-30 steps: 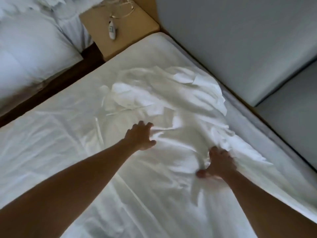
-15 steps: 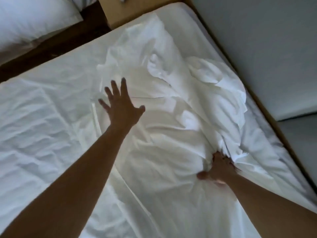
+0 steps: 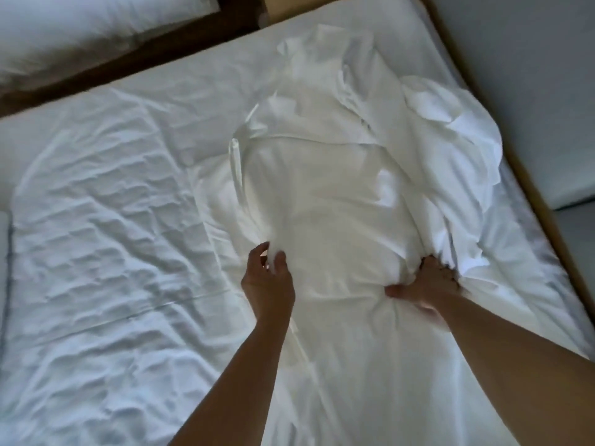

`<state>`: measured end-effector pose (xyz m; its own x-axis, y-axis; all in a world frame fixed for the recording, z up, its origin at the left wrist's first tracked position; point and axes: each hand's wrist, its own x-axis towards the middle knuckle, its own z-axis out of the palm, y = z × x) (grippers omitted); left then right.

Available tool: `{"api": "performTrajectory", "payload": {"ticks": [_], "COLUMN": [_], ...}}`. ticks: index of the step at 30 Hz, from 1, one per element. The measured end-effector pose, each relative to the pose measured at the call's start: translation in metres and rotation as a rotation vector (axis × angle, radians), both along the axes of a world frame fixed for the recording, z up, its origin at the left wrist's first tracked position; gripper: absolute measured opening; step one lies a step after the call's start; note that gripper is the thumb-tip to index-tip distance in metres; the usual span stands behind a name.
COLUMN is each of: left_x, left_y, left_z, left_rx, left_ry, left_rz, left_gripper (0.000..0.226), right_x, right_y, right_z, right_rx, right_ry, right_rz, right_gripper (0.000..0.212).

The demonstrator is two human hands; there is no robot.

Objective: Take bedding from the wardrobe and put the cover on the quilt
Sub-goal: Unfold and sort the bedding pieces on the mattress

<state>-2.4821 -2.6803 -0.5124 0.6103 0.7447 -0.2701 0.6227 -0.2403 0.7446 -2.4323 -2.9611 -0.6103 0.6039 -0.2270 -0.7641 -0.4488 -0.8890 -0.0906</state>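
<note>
Both hands hold the white cover on the bed.
From my feed, the crinkled quilt (image 3: 96, 236) lies spread flat at the left. The left hand (image 3: 267, 281) pinches a fold of the cover (image 3: 322, 194) between thumb and fingers. The cover is bunched across the bed's right half, and the right hand (image 3: 425, 281) grips a wad of it, fingers buried in cloth.

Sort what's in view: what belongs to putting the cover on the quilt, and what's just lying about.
Belongs to the job:
cover, bunched mid-bed
quilt, spread flat on the bed
left hand, pinching a fold of the cover
right hand, gripping the cover

Just lying about:
pillow on the next bed
bedside table
</note>
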Motion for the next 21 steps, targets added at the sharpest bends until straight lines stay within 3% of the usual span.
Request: {"api": "performTrajectory", "payload": {"ticks": [3,5,8,11,17,19,21], "left_x": [-0.024,-0.041,-0.054,-0.057,-0.05,-0.042,-0.034], "left_y": [0.013,0.018,0.012,-0.003,-0.01,-0.005,0.001], "left_z": [0.015,0.032,0.061,0.092,0.156,0.176,0.194], "left_rx": [-0.115,-0.127,-0.195,-0.307,-0.474,-0.556,-0.616], "left_ry": [0.002,-0.033,-0.068,-0.051,-0.107,-0.142,-0.135], "left_rz": [0.022,-0.048,-0.183,-0.336,-0.574,-0.546,-0.539], "left_gripper": [0.008,0.006,0.012,0.011,0.011,0.01,0.007], "right_x": [-0.022,-0.054,-0.117,-0.163,-0.15,-0.14,-0.134], "right_y": [0.02,0.045,0.092,0.138,0.152,0.138,0.122], "right_z": [0.027,0.055,0.1,0.142,0.212,0.236,0.26], "right_rx": [-0.082,-0.078,0.268,0.612,0.531,0.517,0.497], "right_ry": [-0.174,-0.378,-0.509,-0.412,-0.754,-0.738,-0.724], "right_rz": [-0.092,-0.16,-0.188,-0.136,-0.296,-0.246,-0.219], "right_gripper": [0.128,0.092,0.054,0.056,0.014,0.014,0.029]}}
